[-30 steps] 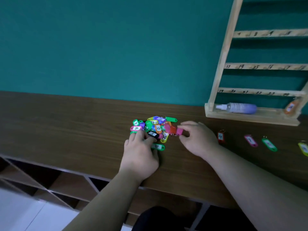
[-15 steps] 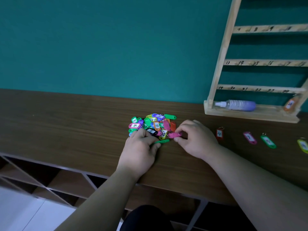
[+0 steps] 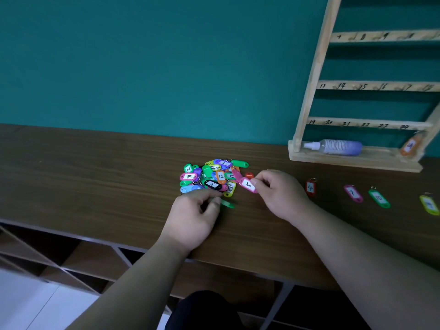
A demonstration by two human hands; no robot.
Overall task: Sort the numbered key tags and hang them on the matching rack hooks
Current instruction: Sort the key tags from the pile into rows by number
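Note:
A heap of coloured numbered key tags [image 3: 212,176] lies mid-table. My right hand [image 3: 279,194] pinches a pink tag marked 5 [image 3: 248,185] at the heap's right edge, its label facing up. My left hand [image 3: 195,215] sits just in front of the heap and pinches a green tag [image 3: 227,204] lying on the table. A wooden rack [image 3: 371,86] with numbered rails stands at the back right, with an orange tag [image 3: 410,146] hanging at its lower right. Laid out in a row to the right are a red tag 4 [image 3: 310,187], a pink tag 7 [image 3: 353,193], a green tag [image 3: 379,198] and a yellow-green tag [image 3: 429,205].
A spray bottle [image 3: 333,146] lies on the rack's base ledge. The brown wooden table [image 3: 95,177] runs along a teal wall. Open cubby shelves [image 3: 71,258] sit below the table's front edge.
My right hand has pulled the pink tag out to the right of the heap and turned its label up. My left hand has drawn back from the heap onto the green tag.

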